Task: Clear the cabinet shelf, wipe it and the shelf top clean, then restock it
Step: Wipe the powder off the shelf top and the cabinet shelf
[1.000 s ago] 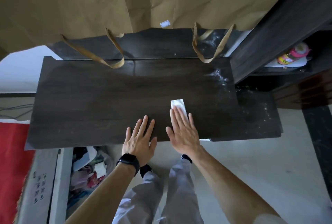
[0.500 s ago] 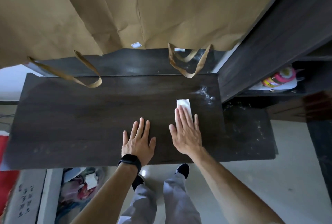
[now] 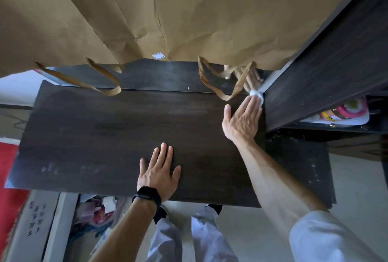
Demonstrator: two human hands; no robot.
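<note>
Small white crumpled wipe (image 3: pixel 256 94) is pressed under fingertips of flat, spread right hand (image 3: pixel 242 122), at dark wood-grain shelf top (image 3: pixel 105 131) corner; left hand (image 3: pixel 159 174) laid flat, fingers spread.

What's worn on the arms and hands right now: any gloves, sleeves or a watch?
No gloves: both hands are bare. The left hand has a black smartwatch with a black band at the wrist. The right hand wears nothing; that forearm is bare up to a short pale grey sleeve.

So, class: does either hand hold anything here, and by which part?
Nothing is gripped. The right hand presses a white wipe flat under its fingertips on the dark shelf top; the left hand rests bare.
</note>
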